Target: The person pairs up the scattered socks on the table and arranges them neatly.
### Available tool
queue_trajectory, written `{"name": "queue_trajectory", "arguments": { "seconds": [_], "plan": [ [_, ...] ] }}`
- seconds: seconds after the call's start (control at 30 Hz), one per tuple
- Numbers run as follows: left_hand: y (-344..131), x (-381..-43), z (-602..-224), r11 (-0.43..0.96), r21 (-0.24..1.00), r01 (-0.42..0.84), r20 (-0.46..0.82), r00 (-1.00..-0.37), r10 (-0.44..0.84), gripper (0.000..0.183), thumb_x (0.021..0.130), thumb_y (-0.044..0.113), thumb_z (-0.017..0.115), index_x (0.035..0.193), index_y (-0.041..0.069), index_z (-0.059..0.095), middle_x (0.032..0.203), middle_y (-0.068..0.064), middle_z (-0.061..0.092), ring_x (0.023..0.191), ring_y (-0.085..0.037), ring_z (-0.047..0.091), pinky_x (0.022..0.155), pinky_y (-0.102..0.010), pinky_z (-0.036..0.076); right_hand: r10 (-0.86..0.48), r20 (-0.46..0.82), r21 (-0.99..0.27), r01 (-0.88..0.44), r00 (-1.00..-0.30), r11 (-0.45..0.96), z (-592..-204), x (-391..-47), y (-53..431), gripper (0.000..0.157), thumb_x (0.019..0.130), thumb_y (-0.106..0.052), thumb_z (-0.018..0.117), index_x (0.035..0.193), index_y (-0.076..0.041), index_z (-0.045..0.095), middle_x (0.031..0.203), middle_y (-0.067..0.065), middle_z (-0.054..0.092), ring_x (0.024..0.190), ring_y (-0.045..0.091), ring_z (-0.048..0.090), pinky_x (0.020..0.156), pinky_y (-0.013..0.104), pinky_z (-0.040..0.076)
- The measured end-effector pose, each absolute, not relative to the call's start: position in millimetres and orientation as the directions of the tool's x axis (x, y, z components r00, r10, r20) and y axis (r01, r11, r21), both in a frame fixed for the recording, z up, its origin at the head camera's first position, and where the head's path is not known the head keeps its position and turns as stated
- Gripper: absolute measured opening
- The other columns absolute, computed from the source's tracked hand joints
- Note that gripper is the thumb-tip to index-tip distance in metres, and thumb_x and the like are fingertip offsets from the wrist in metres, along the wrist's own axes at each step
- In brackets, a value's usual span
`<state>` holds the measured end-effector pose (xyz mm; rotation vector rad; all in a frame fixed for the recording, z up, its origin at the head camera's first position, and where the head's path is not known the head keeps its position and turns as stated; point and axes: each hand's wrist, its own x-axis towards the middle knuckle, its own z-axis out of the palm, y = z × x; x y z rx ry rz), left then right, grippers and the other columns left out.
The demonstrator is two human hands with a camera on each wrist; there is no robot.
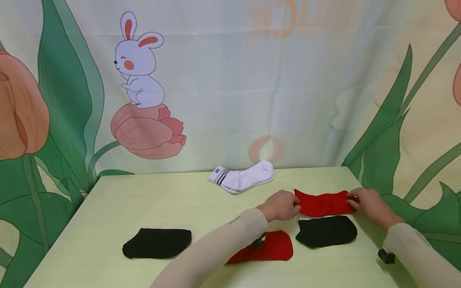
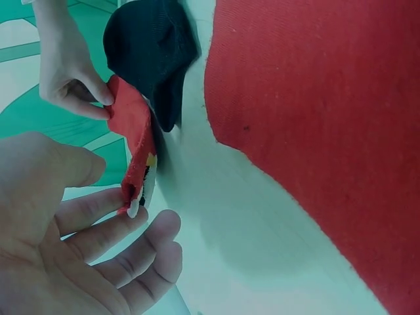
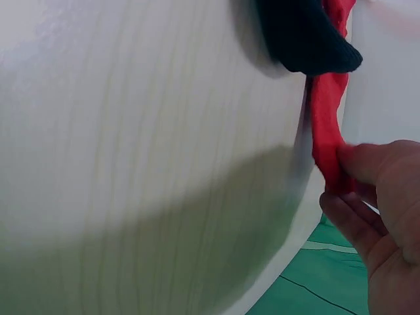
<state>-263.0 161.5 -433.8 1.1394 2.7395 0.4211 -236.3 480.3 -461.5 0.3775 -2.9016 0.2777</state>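
Observation:
A red sock [image 1: 322,203] stretches between my two hands at the right side of the table. Its right end is pinched between the thumb and fingers of my right hand [image 1: 368,203], which the right wrist view shows up close. My left hand [image 1: 280,205] is at the other end, fingertips right at the sock's edge. In the left wrist view its thumb stands apart from the loosely bent fingers [image 2: 98,223]. Just in front of this sock lies a black sock [image 1: 327,232]. A second red sock [image 1: 277,248] is partly hidden under my left forearm.
Folded white socks [image 1: 245,179] with dark stripes lie at the table's back edge. Another black sock [image 1: 158,243] lies flat on the left. Behind the pale table [image 1: 108,208] hangs a printed curtain [image 1: 223,88] with a rabbit and flowers.

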Motion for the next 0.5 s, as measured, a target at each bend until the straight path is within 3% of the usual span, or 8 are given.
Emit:
{"name": "queue_trajectory", "arguments": {
  "seconds": [0.27,0.5],
  "plan": [
    [159.8,-261.5,-431.9,0.654,0.321,0.685,0.019,-0.695,0.719,0.034,0.099,0.027,0.054,0.127,0.014,0.067,0.119,0.006,0.068,0.098,-0.009,0.061,0.086,-0.018,0.047,-0.224,0.299,-0.160,-0.280,-0.928,0.946,-459.4,-237.6,480.3,0.014,0.082,0.004,0.067,0.095,0.004,0.073,0.091,0.020,0.071,0.084,0.037,0.066,0.075,0.051,0.054],
    [156.9,-262.5,-431.5,0.651,0.329,0.684,0.034,-0.698,0.715,0.033,0.099,0.027,0.053,0.127,0.014,0.067,0.119,0.007,0.068,0.107,-0.010,0.061,0.089,-0.019,0.047,-0.241,0.318,-0.141,-0.297,-0.917,0.944,-456.6,-238.8,480.2,0.015,0.082,0.005,0.065,0.091,-0.001,0.075,0.089,0.017,0.072,0.080,0.034,0.066,0.071,0.048,0.054]
  ]
}}
